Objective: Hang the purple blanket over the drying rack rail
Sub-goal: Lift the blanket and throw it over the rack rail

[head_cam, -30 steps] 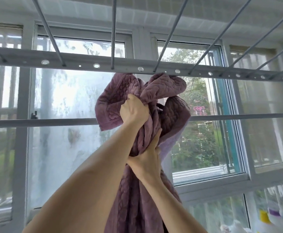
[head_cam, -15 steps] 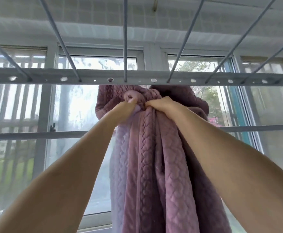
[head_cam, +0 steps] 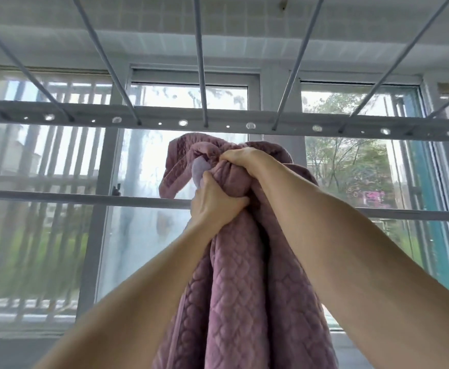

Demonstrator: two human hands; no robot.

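A: What's behind?
B: Big window (head_cam: 164, 166) w/ grey frames, far side. Glass in the middle pane looks smeared or fogged.
A: Outside?
B: Left: pale vertical bars (head_cam: 58, 161), grass below, blurry. Right: green trees (head_cam: 351, 166), sth pink (head_cam: 373, 197) among them, can't tell what. Teal frame strip (head_cam: 428, 209) far right.
A: Up top?
B: White tiled ceiling (head_cam: 244, 35).

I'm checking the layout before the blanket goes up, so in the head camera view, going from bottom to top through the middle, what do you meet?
Hanging folds of the purple blanket → left hand gripping the bunch → right hand gripping just above it → perforated crossbar of the drying rack → thin rack rails running overhead.
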